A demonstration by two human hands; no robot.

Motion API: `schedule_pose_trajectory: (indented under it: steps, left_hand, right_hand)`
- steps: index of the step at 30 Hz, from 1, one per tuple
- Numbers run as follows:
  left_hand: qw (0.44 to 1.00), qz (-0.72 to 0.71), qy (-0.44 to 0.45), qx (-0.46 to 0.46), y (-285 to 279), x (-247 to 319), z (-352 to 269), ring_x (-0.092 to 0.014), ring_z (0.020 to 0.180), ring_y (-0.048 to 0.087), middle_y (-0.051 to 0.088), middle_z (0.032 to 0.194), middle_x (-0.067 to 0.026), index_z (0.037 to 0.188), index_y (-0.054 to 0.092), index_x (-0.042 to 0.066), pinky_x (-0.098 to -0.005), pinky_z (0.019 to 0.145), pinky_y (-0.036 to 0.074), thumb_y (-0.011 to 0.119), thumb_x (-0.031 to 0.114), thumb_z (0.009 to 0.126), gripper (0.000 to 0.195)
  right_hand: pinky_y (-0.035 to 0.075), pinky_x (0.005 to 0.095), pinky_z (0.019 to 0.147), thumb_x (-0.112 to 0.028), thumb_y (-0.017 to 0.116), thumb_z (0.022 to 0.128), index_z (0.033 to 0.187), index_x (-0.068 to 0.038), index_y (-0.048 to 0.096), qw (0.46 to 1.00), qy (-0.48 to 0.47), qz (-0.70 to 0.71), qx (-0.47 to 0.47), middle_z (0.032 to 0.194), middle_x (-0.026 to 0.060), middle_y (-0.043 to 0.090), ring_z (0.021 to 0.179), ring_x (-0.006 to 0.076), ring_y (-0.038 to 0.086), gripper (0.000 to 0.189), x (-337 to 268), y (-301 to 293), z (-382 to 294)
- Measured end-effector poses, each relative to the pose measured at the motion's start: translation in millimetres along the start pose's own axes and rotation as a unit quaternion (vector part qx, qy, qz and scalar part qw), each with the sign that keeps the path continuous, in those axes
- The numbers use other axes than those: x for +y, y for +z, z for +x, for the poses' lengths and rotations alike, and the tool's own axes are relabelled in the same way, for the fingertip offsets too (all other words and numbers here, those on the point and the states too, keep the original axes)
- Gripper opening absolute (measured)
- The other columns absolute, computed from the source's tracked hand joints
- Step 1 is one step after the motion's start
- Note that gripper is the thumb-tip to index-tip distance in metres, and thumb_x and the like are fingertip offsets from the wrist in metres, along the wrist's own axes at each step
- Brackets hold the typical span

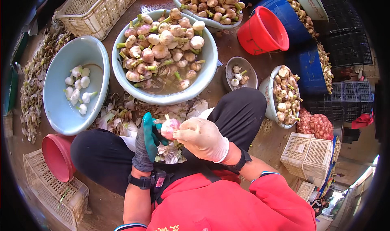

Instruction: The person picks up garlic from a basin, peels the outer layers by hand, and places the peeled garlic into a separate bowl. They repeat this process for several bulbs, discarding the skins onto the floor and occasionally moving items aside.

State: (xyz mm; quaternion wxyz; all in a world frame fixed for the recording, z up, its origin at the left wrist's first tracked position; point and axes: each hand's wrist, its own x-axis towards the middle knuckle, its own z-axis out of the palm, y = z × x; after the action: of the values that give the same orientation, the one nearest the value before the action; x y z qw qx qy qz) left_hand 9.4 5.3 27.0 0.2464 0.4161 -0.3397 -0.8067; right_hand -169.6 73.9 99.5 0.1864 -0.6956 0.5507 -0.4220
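Note:
My left hand (147, 142), in a grey and green coated glove, grips a pink-streaked garlic bulb (169, 128) from the left and behind. On the bulb's right side, my right hand (201, 139), in a pale glove, pinches it with thumb and fingers. The bulb's short stem points up. Beyond my hands stands a large pale-blue basin (164, 100) with water and a heap of unpeeled garlic (160, 51). Clean white bulbs (78, 84) lie in a tilted pale-blue basin (54, 90) at the left. Loose garlic skins (128, 122) lie between my knees and the basins.
A red bucket (251, 36), a small metal bowl (230, 78) with several bulbs and a garlic-filled bucket (269, 100) stand to the right. Plastic crates (100, 17) sit at the upper left, with another crate (304, 154) at the right. A red tub (56, 158) lies beside my left knee.

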Motion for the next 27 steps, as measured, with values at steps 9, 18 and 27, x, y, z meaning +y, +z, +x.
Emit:
schedule_pose_trajectory:
  steps: [9,18,27]
  left_hand:
    - [0.981,0.165,0.105,0.014,19.4,-8.2,9.5,-0.01,0.064,0.053,0.054,0.076,-0.0034,0.097,0.057,0.001,-0.0243,0.057,0.045,0.057,0.02,0.094,0.019]
    - [0.962,0.255,0.096,-0.032,19.7,-25.4,22.4,-0.014,0.069,0.057,0.059,0.081,-0.0049,0.095,0.054,0.001,-0.0263,0.061,0.047,0.057,0.016,0.094,0.016]
    - [0.979,0.036,0.122,-0.161,40.6,12.8,15.1,-0.019,0.112,0.055,0.051,0.13,-0.0113,0.138,0.039,0.005,-0.0325,0.094,0.048,0.067,0.008,0.085,0.06]
  right_hand:
    - [0.046,0.0388,0.063,-0.012,0.062,0.074,0.09,-0.007,0.062,0.982,-0.038,-0.085,-0.162,0.074,0.0077,0.052,0.073,0.0281,0.057,0.016,11.5,-12.8,9.1]
    - [0.051,0.0369,0.063,0.003,0.07,0.069,0.093,-0.01,0.062,0.999,-0.023,0.018,-0.041,0.085,0.0088,0.062,0.078,0.0293,0.063,0.029,21.0,-41.2,4.2]
    - [0.051,0.0363,0.069,-0.009,0.07,0.074,0.089,-0.007,0.063,0.99,0.128,0.012,-0.059,0.088,0.0115,0.062,0.08,0.03,0.063,0.017,12.0,-28.0,3.4]
